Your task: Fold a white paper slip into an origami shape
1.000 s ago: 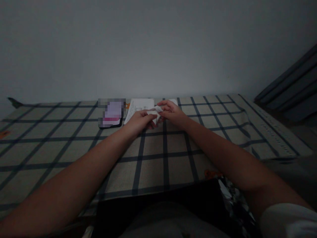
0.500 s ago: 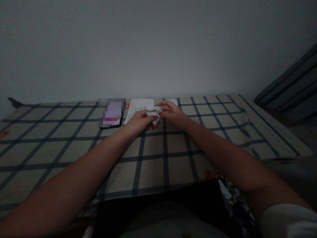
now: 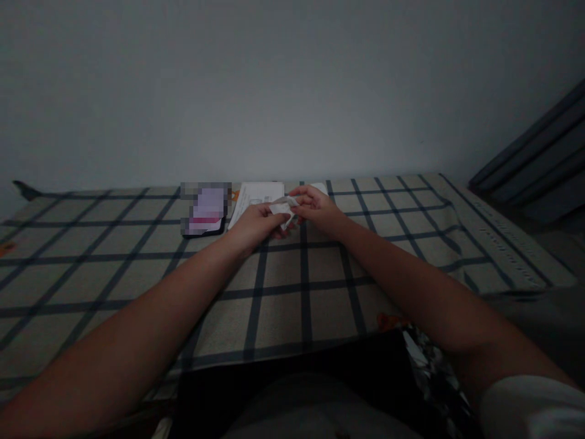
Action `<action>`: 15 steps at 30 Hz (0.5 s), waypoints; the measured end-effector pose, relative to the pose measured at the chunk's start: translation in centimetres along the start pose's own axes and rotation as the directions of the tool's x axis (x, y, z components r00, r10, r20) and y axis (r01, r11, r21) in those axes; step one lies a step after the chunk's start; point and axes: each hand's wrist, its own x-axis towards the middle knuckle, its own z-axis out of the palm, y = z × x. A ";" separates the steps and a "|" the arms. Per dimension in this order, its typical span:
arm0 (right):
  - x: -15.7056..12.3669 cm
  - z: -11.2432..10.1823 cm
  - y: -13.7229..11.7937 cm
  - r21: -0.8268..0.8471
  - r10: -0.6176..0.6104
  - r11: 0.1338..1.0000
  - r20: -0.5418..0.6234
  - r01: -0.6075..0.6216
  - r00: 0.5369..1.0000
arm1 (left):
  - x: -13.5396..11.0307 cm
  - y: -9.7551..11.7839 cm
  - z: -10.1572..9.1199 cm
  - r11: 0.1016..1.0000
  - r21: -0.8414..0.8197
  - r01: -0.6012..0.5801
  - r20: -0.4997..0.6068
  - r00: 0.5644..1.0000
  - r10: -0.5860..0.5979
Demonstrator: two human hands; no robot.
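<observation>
A small white piece of paper, creased and folded, is held above the table between both hands. My left hand is closed on its left side, with the thumb lying over it and fingers curled beneath. My right hand pinches its upper right part between thumb and fingers. Just behind my left hand lie white printed sheets, partly covered by the hand. Another white item shows behind my right hand, mostly hidden, so its kind is unclear.
A checked cloth covers the table, which meets a plain wall. Left of the sheets lies a dark-edged flat object with a blurred lilac face. A dark, pointed thing sits at the far left corner. Dark folds hang at the right.
Both hands stay in nearly the same place with the paper. Its visible white part has shifted slightly left, and the right fingertips have moved a little over it.
</observation>
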 end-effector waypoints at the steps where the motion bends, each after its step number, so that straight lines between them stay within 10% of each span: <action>1: 0.0 0.0 0.1 0.001 -0.002 1.000 0.003 0.002 1.000 | 0.0 0.0 0.0 1.000 -0.002 0.006 -0.006 1.000 -0.006; 15: -0.3 0.1 -0.5 0.067 -0.007 0.998 -0.033 0.009 0.999 | -0.8 0.5 0.4 0.986 -0.061 0.158 0.105 0.983 -0.151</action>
